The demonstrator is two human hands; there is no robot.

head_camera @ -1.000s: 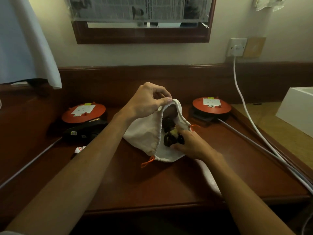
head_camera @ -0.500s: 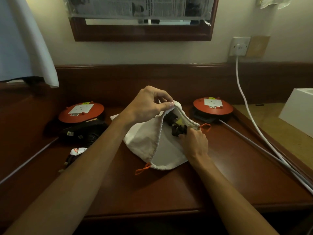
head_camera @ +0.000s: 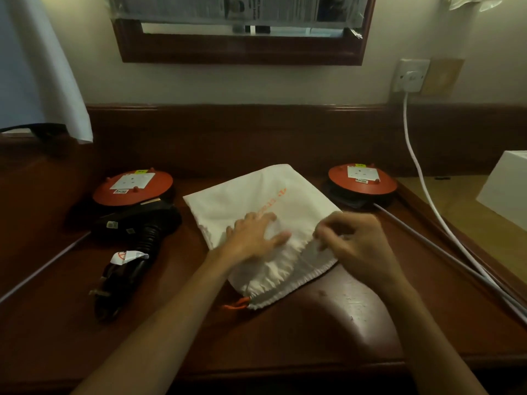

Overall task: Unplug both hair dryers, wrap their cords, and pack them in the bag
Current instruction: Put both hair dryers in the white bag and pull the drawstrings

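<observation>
A white drawstring bag (head_camera: 256,195) with orange lettering lies flat on the brown desk (head_camera: 285,334), its gathered mouth toward me. My left hand (head_camera: 251,238) rests palm down on the bag, fingers spread. At the right end of the bag's hem, my right hand (head_camera: 356,243) pinches the fabric. An orange drawstring loop (head_camera: 236,305) sticks out at the near corner. What is inside the bag is hidden. A black hair dryer (head_camera: 137,223) lies left of the bag, with its bundled cord and plug (head_camera: 114,283) nearer to me.
Two red cable reels (head_camera: 132,186) (head_camera: 362,178) sit at the back left and right. A white cable (head_camera: 427,201) runs from the wall socket (head_camera: 410,76) down the right side beside grey cables (head_camera: 427,240). A white box (head_camera: 504,186) stands far right.
The black dryer seen in the bag's mouth is out of sight. The bag went from held open to lying flat; my left hand dropped onto it and my right moved to the hem.
</observation>
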